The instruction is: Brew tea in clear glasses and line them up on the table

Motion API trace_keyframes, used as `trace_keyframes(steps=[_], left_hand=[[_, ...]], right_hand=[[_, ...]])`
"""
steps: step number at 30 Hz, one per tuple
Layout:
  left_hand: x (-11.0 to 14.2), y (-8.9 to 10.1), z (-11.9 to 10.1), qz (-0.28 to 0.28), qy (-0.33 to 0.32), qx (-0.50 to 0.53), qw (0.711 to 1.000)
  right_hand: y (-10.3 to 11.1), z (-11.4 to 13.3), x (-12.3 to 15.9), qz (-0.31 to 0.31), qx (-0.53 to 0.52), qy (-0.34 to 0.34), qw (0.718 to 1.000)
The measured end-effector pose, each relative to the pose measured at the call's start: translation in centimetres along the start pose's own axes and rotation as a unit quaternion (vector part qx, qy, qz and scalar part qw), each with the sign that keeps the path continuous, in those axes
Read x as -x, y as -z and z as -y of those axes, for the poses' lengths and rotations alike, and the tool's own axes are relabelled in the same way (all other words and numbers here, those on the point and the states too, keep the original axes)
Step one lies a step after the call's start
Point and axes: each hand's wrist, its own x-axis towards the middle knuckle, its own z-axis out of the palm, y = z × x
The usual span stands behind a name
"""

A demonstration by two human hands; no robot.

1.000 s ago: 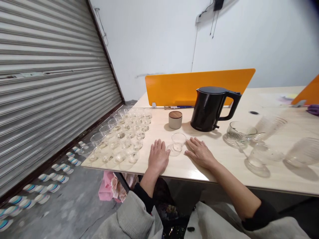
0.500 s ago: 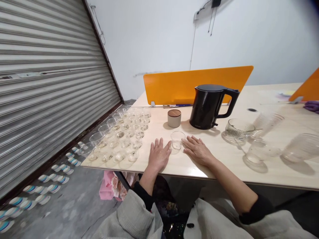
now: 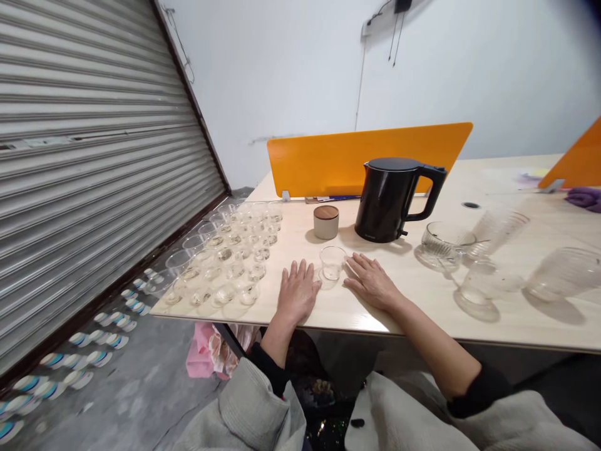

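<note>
My left hand (image 3: 297, 289) lies flat and open on the pale wooden table (image 3: 413, 300), fingers spread, just left of a small clear glass cup (image 3: 332, 262). On the other side of that cup rests my right hand (image 3: 372, 280), also flat and open, its fingertips close to the glass. Neither hand holds anything. Behind the cup stand a black electric kettle (image 3: 389, 199) and a small grey jar with a wooden lid (image 3: 325, 221).
Several small clear glasses (image 3: 230, 260) stand in rows at the table's left end. Larger ribbed glass vessels (image 3: 474, 257) sit to the right. An orange divider (image 3: 366, 156) stands behind. A roller shutter (image 3: 84, 156) is on the left, with small cups (image 3: 94, 341) on the floor.
Both hands stay flat beside the cup. The view has shifted slightly, so everything sits a little higher and further left in the picture.
</note>
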Motion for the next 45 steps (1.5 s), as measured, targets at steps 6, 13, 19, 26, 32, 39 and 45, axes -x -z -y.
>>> trace_keyframes(steps=[6, 13, 19, 26, 32, 39, 45], left_hand=[[-0.11, 0.01, -0.17, -0.002, 0.021, -0.006, 1.0], [-0.17, -0.01, -0.23, -0.002, 0.021, -0.012, 1.0], [-0.27, -0.21, -0.08, -0.002, 0.023, -0.006, 1.0], [-0.25, -0.25, -0.09, -0.007, 0.021, -0.003, 1.0], [-0.28, -0.28, -0.07, -0.009, 0.022, -0.005, 1.0], [-0.27, -0.29, -0.11, -0.01, 0.02, -0.01, 1.0], [-0.28, -0.35, -0.07, -0.009, 0.02, -0.003, 1.0]], right_hand=[[0.23, 0.36, 0.25, -0.005, 0.022, -0.012, 1.0], [-0.09, 0.27, 0.27, 0.007, 0.048, -0.033, 0.998], [0.15, 0.63, 0.16, 0.033, 0.052, -0.048, 0.997], [0.35, 0.95, 0.18, 0.048, 0.059, -0.052, 0.996], [0.18, 0.83, 0.18, 0.037, 0.053, -0.051, 0.997], [0.0, 0.64, 0.16, 0.034, 0.048, -0.046, 0.997], [0.04, 0.67, 0.15, 0.041, 0.056, -0.054, 0.996]])
